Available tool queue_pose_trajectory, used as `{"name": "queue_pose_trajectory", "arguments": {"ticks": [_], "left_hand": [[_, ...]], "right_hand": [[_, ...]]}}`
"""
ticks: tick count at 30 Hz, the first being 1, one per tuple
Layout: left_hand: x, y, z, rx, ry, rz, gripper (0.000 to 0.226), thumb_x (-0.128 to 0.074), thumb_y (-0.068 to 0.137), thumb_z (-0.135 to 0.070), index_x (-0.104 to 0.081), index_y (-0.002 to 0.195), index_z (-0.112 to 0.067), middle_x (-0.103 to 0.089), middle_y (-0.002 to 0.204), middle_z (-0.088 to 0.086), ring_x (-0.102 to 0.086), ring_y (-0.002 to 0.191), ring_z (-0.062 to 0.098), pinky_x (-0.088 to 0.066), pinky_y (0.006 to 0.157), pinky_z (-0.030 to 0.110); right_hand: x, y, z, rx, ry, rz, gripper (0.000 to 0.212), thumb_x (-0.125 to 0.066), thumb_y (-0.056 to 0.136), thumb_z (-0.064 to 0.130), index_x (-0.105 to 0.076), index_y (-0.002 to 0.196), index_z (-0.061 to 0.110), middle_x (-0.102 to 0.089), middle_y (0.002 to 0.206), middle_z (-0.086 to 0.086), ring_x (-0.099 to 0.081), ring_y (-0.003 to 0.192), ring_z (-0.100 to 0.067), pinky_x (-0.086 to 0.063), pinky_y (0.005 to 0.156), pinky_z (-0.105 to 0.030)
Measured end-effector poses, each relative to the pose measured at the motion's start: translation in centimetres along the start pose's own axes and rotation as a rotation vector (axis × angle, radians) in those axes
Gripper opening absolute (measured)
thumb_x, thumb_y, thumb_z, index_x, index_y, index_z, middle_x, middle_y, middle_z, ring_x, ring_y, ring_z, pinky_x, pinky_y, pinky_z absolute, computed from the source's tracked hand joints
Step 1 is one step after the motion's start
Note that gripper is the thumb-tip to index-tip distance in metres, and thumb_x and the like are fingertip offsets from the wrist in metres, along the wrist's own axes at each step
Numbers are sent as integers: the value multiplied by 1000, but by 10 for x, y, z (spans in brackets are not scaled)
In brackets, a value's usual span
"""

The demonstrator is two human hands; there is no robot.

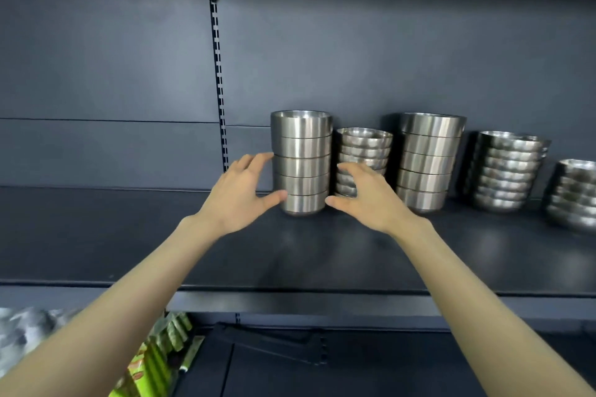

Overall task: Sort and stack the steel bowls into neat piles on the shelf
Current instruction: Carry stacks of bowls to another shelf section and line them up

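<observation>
At 7 o'clock of the view, under the dark grey metal shelf, lie bright green printed packets, too blurred to read. A black slotted upright strip climbs the back panel at about 11 o'clock. The left hand reaches in from 7 o'clock and clasps the left side of the tall stack of straight-sided brushed-steel bowls, five high, which stands upright near the middle of the shelf. The hand's fingers lie bent against the middle bowls and its thumb presses the lowest one. The right hand comes in from 5 o'clock and holds the same stack's right side, thumb tip on the lowest bowl. Its fingers curl into the gap at the stack's 3 o'clock, covering part of a shorter stack of small round-bellied steel bowls just beside it. Further toward 3 o'clock stand a second tall stack of straight-sided steel bowls, then a wider stack of round-bellied steel bowls. At the frame's right edge a last stack of rounded steel bowls is partly cut off.
</observation>
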State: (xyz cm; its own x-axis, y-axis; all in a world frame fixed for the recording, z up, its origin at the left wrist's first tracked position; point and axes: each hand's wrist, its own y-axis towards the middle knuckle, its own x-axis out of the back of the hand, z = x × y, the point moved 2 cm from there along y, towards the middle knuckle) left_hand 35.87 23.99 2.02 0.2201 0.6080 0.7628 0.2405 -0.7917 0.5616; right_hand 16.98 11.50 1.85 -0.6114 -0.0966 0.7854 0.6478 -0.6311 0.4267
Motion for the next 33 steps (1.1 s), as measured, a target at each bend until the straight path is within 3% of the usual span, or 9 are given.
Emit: {"name": "queue_pose_trajectory", "arguments": {"ticks": [5,14,18,21,23,26,28,31,33], "left_hand": [[-31,39,39,115,-317,-8,87,-68,79,-52,-25,148,-20,-38,147,3,-37,134,14,-30,100,24],[-68,96,83,233,-683,139,123,-71,53,-77,-12,151,-29,-33,152,-3,-38,134,12,-35,106,32],[-77,116,89,160,-777,222,115,-70,55,-69,-15,149,-33,-45,130,-23,-46,117,-6,-40,105,34],[-79,128,93,128,-813,267,109,-69,57,-69,-17,147,-36,-46,131,-17,-48,119,1,-42,102,37],[-81,133,96,104,-833,291,106,-69,57,-70,-20,145,-36,-48,128,-18,-49,116,-1,-43,99,35],[-85,138,100,88,-864,324,106,-69,57,-70,-23,145,-33,-50,127,-16,-51,117,2,-43,101,37],[-89,140,102,94,-902,348,105,-71,56,-69,-27,143,-31,-52,129,-12,-52,119,7,-43,103,42],[-93,141,104,99,-946,360,104,-73,54,-69,-31,140,-29,-53,132,-9,-52,122,11,-43,104,46],[-94,142,106,96,-958,358,101,-73,54,-70,-33,138,-30,-54,130,-10,-53,121,10,-44,103,46]], "right_hand": [[-41,32,-13,-89,107,10,87,-71,84,40,-23,151,14,-29,155,-8,-31,142,-24,-34,113,-44],[-86,60,-33,-247,284,-66,115,-79,72,49,-5,154,16,-28,157,-3,-35,139,-22,-34,113,-41],[-99,66,-37,-327,366,-92,123,-82,67,51,-1,154,17,-32,156,0,-40,137,-18,-37,112,-39],[-104,71,-35,-373,395,-121,125,-84,64,51,-4,154,20,-38,149,9,-43,132,-11,-39,105,-25],[-105,74,-33,-386,408,-141,120,-86,63,49,-10,153,22,-43,131,19,-44,120,-2,-35,88,-8],[-107,78,-33,-397,433,-154,118,-88,61,46,-15,151,24,-43,122,22,-44,114,1,-33,76,-3],[-109,78,-34,-406,436,-159,118,-89,58,46,-19,150,22,-45,127,19,-47,118,-3,-38,84,-8],[-112,80,-35,-417,377,-176,117,-89,50,51,-29,145,18,-45,141,6,-45,129,-14,-42,106,-34],[-114,81,-34,-419,326,-175,119,-86,45,58,-33,144,17,-44,140,3,-45,128,-14,-41,108,-38]]}}
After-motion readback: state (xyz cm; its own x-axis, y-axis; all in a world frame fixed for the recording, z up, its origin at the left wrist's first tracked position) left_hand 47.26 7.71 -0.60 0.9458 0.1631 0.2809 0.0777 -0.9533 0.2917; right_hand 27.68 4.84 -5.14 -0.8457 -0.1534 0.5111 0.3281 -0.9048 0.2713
